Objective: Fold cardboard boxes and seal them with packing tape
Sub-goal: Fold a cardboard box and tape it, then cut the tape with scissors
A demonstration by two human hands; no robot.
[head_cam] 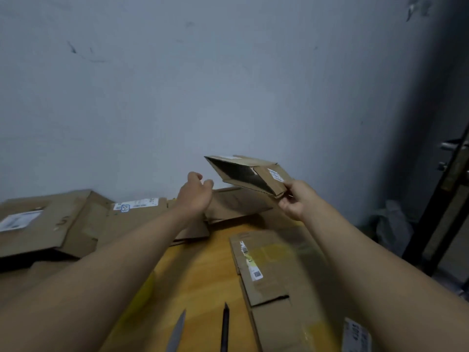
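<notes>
Right hand pinched the near corner flap of a small cardboard box, thumb on top and fingers curled beneath, and held it raised in the air above the table, in front of the grey wall. The box was partly opened out, skewed into a slanted tube, its dark inside turned toward the camera; a white label sat on the flap by the thumb. Left hand was raised just left of the box, apart from it, fingers loosely curved and holding nothing.

On the wooden table: a flattened carton with yellowish tape and a barcode sticker lay under the right forearm; a flat cardboard stack with white labels lay at the left, reaching the wall. Near the bottom edge, a dark pen-like tool and a pale blade, possibly a knife, though blurred. A door edge with handle showed at far right.
</notes>
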